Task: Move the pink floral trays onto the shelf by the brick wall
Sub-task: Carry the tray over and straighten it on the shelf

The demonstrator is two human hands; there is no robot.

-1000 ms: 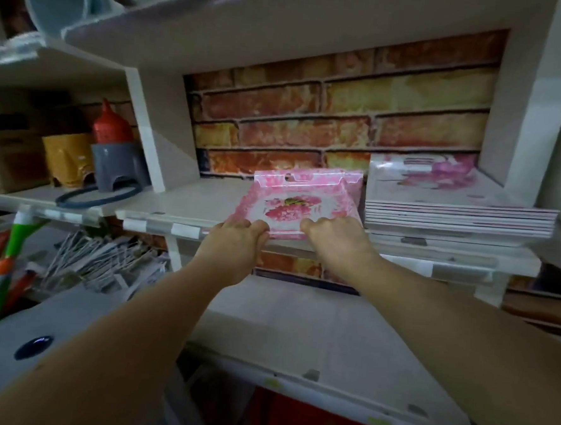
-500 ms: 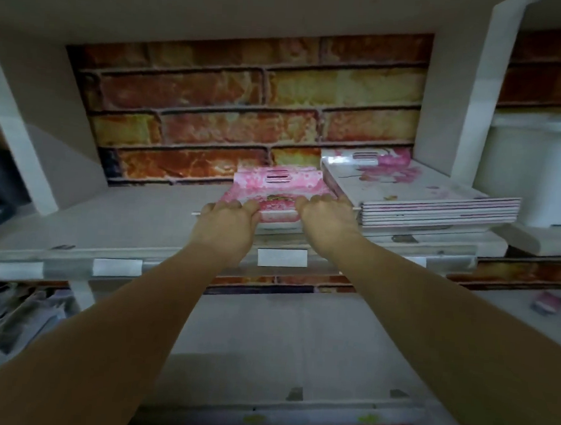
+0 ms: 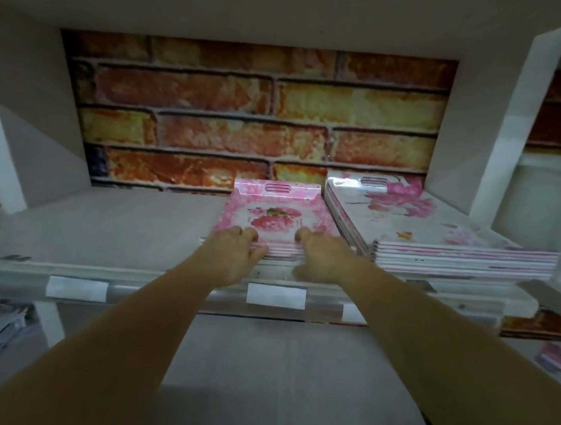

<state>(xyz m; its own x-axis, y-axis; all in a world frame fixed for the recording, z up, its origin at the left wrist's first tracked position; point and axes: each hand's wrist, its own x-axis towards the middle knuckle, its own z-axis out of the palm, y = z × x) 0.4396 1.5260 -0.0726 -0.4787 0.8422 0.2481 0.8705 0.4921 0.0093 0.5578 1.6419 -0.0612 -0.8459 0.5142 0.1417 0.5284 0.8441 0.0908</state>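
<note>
Now that the stack of pink trays (image 3: 277,218) has gone from hanging at the front lip a second ago to lying well in on the shelf (image 3: 107,228), its far handle close to the brick wall (image 3: 252,118), the placing looks nearly done; only a last nudge and letting go seem left. The shelf is the broad pale board under the upper shelf, and the bricks fill the back of the bay. To the right, just beside the pink trays, lies a bigger stack of white flowered trays (image 3: 435,241), which sticks out past the front edge; the gap between the two stacks is thin, so a sideways slip could knock them together. The white upright post (image 3: 507,127) closes the bay on the right. The left hand (image 3: 234,255) grips the near left corner of the pink stack, thumb on top, fingers curled round the edge. The right hand (image 3: 322,257) holds the near right corner likewise. A blank label (image 3: 275,295) sits on the front rail below.
</note>
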